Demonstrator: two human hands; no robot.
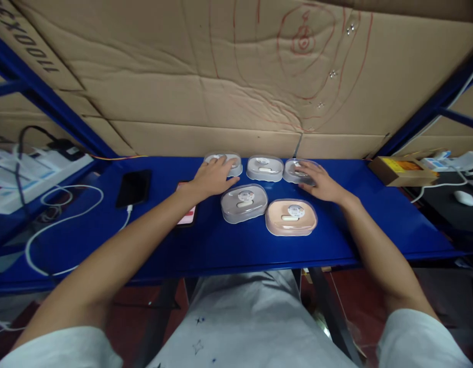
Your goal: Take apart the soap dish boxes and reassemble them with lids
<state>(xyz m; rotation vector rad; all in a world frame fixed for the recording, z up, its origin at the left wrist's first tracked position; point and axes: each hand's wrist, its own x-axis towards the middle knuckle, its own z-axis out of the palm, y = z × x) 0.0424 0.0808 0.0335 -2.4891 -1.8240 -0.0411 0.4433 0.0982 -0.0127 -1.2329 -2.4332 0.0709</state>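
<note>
My left hand [215, 175] rests with fingers apart on the clear lid of a grey oval case [236, 166] in the back row. On the right end of that row, my right hand [316, 180] lies spread over another grey oval case [291, 171]. Between them stands a third grey case [264, 168] with a round label. Nearer to me are a grey case [244, 210], turned slightly, and a pinkish-beige case [291, 225], both with clear lids, round labels and a pale oblong piece on top.
A phone with a lit screen [187, 217] lies partly under my left forearm. Further left are a dark phone [134, 189] on a white cable [68, 186] and a power strip [41, 184]. An open cardboard box [405, 176] stands at right. Cardboard [163, 102] walls the back of the blue table [221, 250].
</note>
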